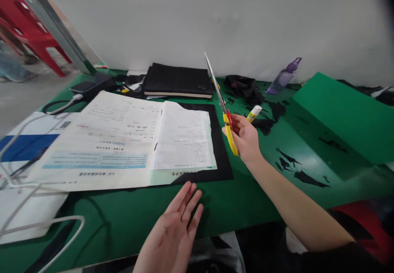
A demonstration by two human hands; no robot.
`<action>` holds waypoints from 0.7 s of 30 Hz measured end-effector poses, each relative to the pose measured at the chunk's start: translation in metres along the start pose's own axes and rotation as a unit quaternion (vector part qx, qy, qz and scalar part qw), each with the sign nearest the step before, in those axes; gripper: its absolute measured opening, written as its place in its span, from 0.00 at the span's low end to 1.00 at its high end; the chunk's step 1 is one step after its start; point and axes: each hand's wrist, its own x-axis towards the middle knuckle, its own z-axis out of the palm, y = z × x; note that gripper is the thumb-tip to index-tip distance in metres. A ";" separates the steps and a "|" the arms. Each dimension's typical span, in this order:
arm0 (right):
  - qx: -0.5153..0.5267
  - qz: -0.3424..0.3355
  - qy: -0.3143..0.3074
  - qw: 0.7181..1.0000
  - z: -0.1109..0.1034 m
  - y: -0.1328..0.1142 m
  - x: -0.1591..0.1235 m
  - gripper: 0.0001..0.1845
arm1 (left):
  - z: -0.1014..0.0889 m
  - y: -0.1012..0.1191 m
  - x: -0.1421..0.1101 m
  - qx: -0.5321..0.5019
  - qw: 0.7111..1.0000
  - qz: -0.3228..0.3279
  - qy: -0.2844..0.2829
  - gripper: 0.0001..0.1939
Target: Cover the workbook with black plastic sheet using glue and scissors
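Observation:
My right hand [244, 137] grips the yellow and red handles of a pair of scissors [219, 96], blades closed and pointing up and away above the table. My left hand [175, 228] lies flat and open, fingers stretched out, on the green table top [246, 199] near the front edge, holding nothing. Just beyond it lies an open printed booklet [123, 142] that rests on a sheet of black paper [221, 154]. The scissors hang over the black sheet's right edge.
A glue stick [254, 113] and black paper scraps [289, 160] lie right of the scissors. A black notebook [178, 80], a purple bottle [285, 76] and a green sheet [344, 113] stand further back. White cables [40, 224] run at left. Red chair [27, 27] beyond.

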 end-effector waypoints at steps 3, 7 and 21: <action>0.015 -0.006 0.001 1.000 -0.001 0.000 0.000 0.28 | 0.002 0.003 0.001 0.039 0.999 -0.007 -0.030 0.21; 0.027 -0.014 0.001 1.000 -0.003 -0.001 0.000 0.27 | -0.009 -0.002 -0.002 0.086 0.995 -0.011 -0.059 0.23; -0.004 -0.017 -0.004 1.000 -0.001 -0.002 -0.002 0.27 | 0.002 0.026 -0.014 0.104 0.983 0.034 0.149 0.27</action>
